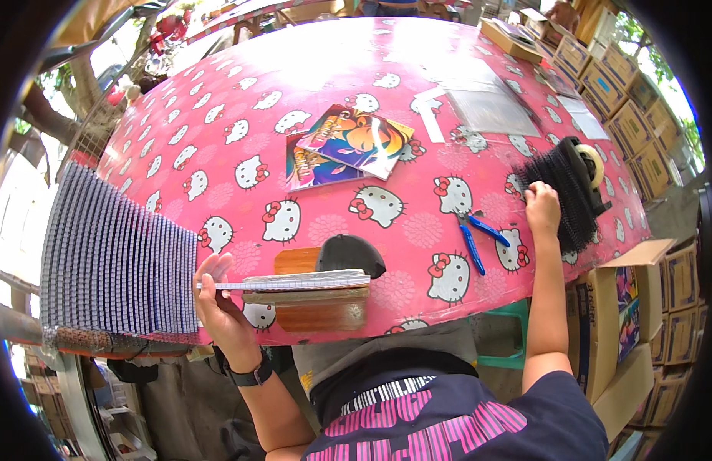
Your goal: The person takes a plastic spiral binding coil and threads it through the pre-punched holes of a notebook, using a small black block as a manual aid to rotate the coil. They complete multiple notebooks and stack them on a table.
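Note:
My left hand (220, 296) grips the end of a thin white paper pad (310, 281), thumb on the near side and fingers behind. The pad stands edge-up against a brown wooden stand (306, 316) at the table's near edge. A rounded black piece (347, 255) sits just behind the pad. My right hand (543, 207) is at the left edge of a pile of black binding coils (567, 192), its fingers pinched on coil ends. Blue-handled pliers (477, 238) lie left of my right forearm, jaws pointing away.
Rows of paper pads (118, 253) fan across the left side. Colourful printed covers (348, 146) lie mid-table, with clear plastic sheets (490, 107) farther right. A tape roll (592, 165) sits beside the coils. An open carton (602, 330) stands by the right edge; stacked cartons (629, 115) rise beyond.

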The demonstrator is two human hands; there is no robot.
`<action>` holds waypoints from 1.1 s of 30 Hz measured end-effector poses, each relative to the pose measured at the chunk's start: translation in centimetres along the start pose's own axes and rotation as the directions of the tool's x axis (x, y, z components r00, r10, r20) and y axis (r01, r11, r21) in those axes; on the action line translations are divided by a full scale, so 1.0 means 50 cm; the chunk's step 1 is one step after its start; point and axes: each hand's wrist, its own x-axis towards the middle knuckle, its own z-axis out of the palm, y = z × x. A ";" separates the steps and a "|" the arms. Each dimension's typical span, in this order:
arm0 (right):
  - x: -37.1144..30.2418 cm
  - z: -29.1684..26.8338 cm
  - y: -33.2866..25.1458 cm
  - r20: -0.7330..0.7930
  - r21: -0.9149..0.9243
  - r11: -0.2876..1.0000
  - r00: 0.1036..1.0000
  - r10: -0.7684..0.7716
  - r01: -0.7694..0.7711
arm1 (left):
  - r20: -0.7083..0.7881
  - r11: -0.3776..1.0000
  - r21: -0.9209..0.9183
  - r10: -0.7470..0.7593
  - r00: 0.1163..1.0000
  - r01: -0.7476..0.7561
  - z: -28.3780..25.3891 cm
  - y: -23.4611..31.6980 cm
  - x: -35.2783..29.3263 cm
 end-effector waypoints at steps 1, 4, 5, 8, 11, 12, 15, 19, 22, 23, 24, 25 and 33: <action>0.008 -0.008 0.013 -0.045 0.001 1.000 0.999 0.029 -0.029 | -0.017 1.000 0.018 -0.006 1.000 0.006 0.003 -0.001 -0.002; 0.016 -0.043 0.014 -0.269 0.261 0.963 0.963 0.007 0.066 | -0.169 0.859 0.411 0.401 0.900 -0.306 0.059 0.034 -0.030; 0.009 -0.109 -0.055 -0.069 0.441 0.897 0.995 0.077 -0.039 | -0.049 0.722 0.559 0.520 0.853 -0.408 0.060 0.045 -0.047; -0.058 -0.264 -0.231 0.371 0.810 0.539 0.914 -0.163 -0.233 | 0.419 0.333 0.708 0.512 0.750 -0.623 0.119 0.076 -0.113; -0.120 -0.270 -0.313 0.266 0.958 0.249 0.765 -0.586 -0.142 | 0.616 0.320 0.662 0.282 0.736 -0.677 0.184 0.084 -0.131; -0.127 -0.293 -0.347 0.269 0.955 0.275 0.722 -0.637 -0.113 | 0.645 0.325 0.667 0.197 0.738 -0.670 0.190 0.082 -0.130; -0.123 -0.284 -0.374 0.192 0.963 0.270 0.689 -0.699 0.006 | 0.605 0.316 0.678 0.272 0.748 -0.663 0.194 0.044 -0.128; -0.137 -0.276 -0.419 0.019 0.965 0.193 0.684 -0.729 0.179 | 0.565 0.292 0.680 0.374 0.735 -0.672 0.214 0.041 -0.134; -0.137 -0.275 -0.421 0.012 0.959 0.199 0.669 -0.743 0.203 | 0.576 0.358 0.646 0.351 0.738 -0.674 0.215 0.060 -0.133; -0.134 -0.276 -0.419 0.051 0.961 0.214 0.653 -0.756 0.173 | 0.589 0.413 0.616 0.324 0.741 -0.671 0.209 0.074 -0.129; -0.128 -0.281 -0.416 0.089 0.963 0.230 0.636 -0.767 0.142 | 0.603 0.467 0.585 0.296 0.741 -0.663 0.202 0.081 -0.124; -0.126 -0.285 -0.416 0.127 0.963 0.244 0.613 -0.780 0.111 | 0.614 0.501 0.547 0.304 0.728 -0.671 0.190 0.082 -0.119; -0.130 -0.271 -0.428 -0.084 0.978 0.062 0.644 -0.761 0.201 | 0.624 0.576 0.458 0.335 0.706 -0.677 0.173 0.079 -0.111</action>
